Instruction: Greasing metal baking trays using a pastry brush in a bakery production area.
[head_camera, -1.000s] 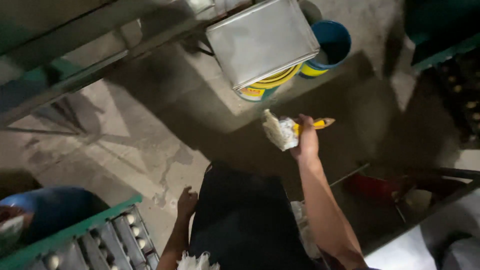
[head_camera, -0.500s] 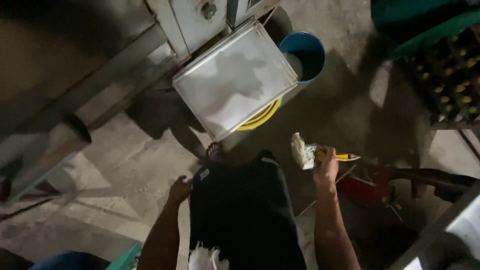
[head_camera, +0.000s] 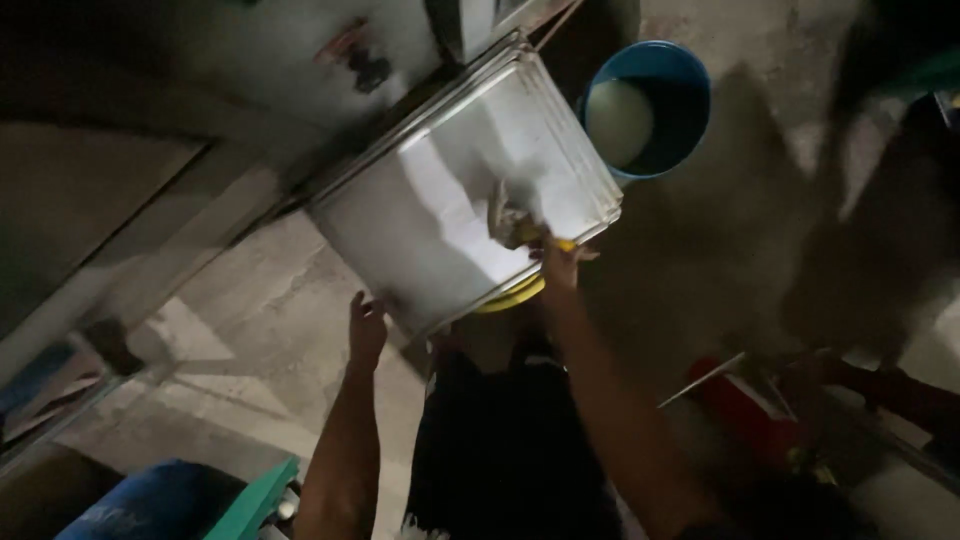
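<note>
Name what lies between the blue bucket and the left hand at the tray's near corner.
In the head view, the flat metal tray spans that stretch, from the left hand toward the blue bucket; the right hand presses a brush on it.

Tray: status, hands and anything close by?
Left hand on the tray edge. Right hand holds brush on the tray. Blue bucket just beyond.

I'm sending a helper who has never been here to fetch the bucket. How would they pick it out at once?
Start at the big square silver metal tray in the middle of the concrete floor, where the right hand holds a pale-bristled brush with a yellow handle. Just beyond the tray's far right corner stands the round blue plastic bucket. It alone is blue and round, with whitish liquid inside.
</note>
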